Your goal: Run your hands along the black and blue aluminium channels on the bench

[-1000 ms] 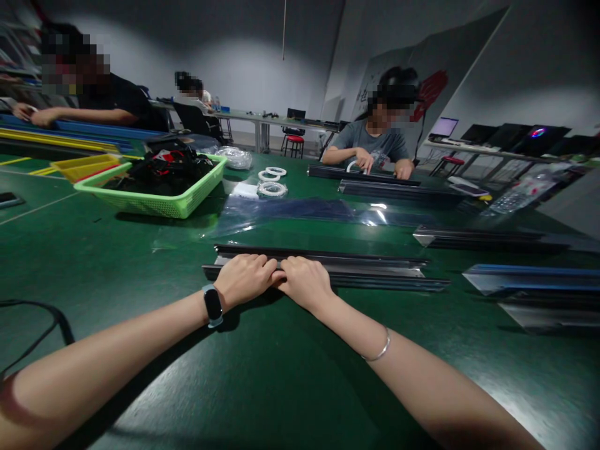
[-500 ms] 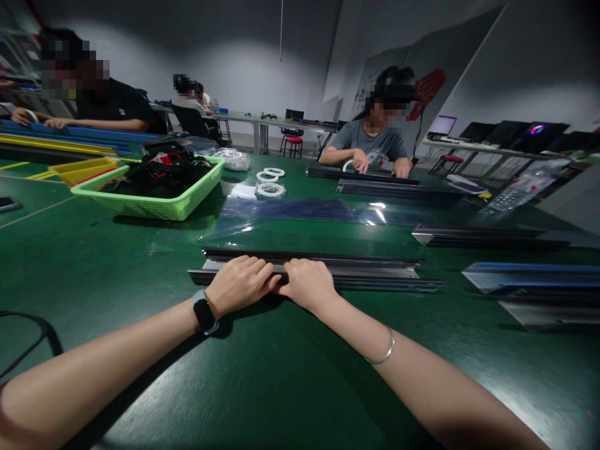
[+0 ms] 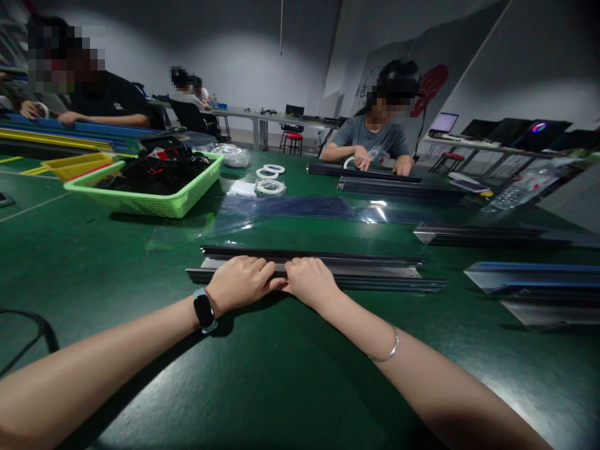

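A long black channel profile (image 3: 375, 270) with a pale inner face lies crosswise on the green table in front of me. Wearing a watch, my left hand (image 3: 242, 282) is closed over the near rail, left of the profile's middle, its fingertips hidden inside the channel. Close beside it, my right hand (image 3: 310, 280) grips the same rail, fingers curled over and out of sight. The two thumbs meet on the near side. Whether anything small lies under the fingers cannot be seen. Clear plastic film (image 3: 290, 209) is spread just beyond the profile.
A green basket (image 3: 187, 199) of dark items stands at the left, a yellow tray (image 3: 75, 166) beside it. White tape rolls (image 3: 270, 187) sit further back. More black profiles (image 3: 487, 234) and a blue one (image 3: 534, 275) lie right. Across the table a co-worker (image 3: 375, 137) handles another profile.
Both hands stay on the profile with barely any shift; the thumbs have drawn slightly closer together. The view has moved a little.
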### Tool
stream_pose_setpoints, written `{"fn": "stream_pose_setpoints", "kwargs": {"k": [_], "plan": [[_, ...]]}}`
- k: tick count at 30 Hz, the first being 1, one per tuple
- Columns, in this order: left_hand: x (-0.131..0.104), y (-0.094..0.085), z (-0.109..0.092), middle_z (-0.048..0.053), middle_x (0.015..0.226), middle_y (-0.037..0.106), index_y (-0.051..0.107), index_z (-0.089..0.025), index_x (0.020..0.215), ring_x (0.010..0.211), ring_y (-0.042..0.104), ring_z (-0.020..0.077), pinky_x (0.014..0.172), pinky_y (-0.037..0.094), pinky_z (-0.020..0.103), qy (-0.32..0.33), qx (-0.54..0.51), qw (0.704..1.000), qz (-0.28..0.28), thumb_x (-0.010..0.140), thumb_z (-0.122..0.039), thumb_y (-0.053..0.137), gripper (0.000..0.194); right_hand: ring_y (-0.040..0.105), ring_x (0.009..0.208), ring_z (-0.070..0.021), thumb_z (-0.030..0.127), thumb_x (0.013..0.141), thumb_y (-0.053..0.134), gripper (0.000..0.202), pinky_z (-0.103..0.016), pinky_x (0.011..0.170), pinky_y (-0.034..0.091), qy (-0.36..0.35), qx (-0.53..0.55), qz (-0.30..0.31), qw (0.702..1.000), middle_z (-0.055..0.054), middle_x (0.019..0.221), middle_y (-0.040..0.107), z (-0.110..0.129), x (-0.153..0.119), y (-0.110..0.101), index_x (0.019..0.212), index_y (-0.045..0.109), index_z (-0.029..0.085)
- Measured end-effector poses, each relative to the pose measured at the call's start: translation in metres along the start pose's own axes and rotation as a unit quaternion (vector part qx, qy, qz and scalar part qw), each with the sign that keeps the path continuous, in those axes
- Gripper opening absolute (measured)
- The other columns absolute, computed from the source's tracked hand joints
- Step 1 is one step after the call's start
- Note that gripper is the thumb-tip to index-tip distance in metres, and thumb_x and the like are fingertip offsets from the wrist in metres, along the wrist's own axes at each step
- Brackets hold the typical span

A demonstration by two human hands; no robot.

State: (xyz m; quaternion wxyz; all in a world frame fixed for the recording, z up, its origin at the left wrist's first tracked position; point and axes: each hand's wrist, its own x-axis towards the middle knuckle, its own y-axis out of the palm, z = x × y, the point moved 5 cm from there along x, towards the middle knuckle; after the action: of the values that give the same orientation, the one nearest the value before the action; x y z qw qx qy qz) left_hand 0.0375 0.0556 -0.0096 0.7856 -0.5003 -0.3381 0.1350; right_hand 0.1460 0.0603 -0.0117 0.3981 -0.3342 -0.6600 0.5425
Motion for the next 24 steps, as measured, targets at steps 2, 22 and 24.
{"fn": "stream_pose_setpoints", "kwargs": {"k": [2,22,24], "plan": [[0.001,0.000,0.001,0.003,0.061,0.057,0.052,-0.016,0.072,0.056,0.054,0.0157,0.051,0.034,0.026,-0.003,0.003,1.000,-0.005,0.087,-0.043,0.034,0.035,0.060,0.074,-0.0212,0.046,0.077,0.048,0.033,-0.029,0.063,0.041,0.001,0.003,0.000,1.000,-0.009,0.079,0.063,0.000,0.000,-0.002,0.081,0.059,0.016],[-0.004,-0.004,0.005,0.003,0.059,0.057,0.052,-0.016,0.065,0.055,0.053,0.0142,0.053,0.034,0.026,-0.047,-0.023,0.998,-0.026,0.086,-0.041,0.036,0.037,0.061,0.072,-0.0236,0.066,0.072,0.040,0.056,-0.032,0.064,0.041,0.029,-0.005,0.013,0.999,-0.011,0.077,0.065,-0.010,-0.003,-0.001,0.078,0.063,0.015],[-0.004,-0.005,0.005,0.003,0.059,0.057,0.053,-0.016,0.065,0.055,0.053,0.0140,0.052,0.034,0.026,-0.047,-0.024,0.998,-0.028,0.086,-0.041,0.036,0.037,0.061,0.073,-0.0236,0.066,0.071,0.041,0.056,-0.032,0.066,0.042,0.024,-0.004,0.022,0.999,-0.012,0.077,0.065,-0.009,-0.002,-0.001,0.079,0.063,0.014]]}}
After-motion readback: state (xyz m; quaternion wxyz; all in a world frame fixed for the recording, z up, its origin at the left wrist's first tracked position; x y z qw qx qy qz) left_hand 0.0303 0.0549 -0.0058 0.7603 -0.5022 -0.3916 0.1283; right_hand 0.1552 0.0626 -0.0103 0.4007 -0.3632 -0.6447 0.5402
